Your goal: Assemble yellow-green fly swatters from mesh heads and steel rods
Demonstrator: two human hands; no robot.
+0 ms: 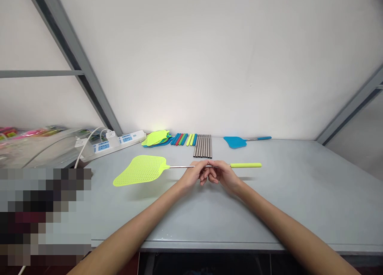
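Observation:
A yellow-green fly swatter [143, 170] is held level just above the table, its perforated head to the left and its yellow grip to the right. Near the middle of its metal rod, my left hand [196, 173] and my right hand [223, 174] are closed on it side by side, thumbs on top and almost touching. Curled fingers hide part of the rod. Behind my hands lies a row of metal tubes [202, 146]. A blue fly swatter [235, 142] rests farther back to the right.
Left of the tubes are several coloured grips [179, 139] and stacked swatter heads [157, 138]. A white power strip [119, 143] with plugs and cables runs along the table's left edge, beside plastic-wrapped items [44, 147]. The grey table [299, 187] meets a pale wall behind.

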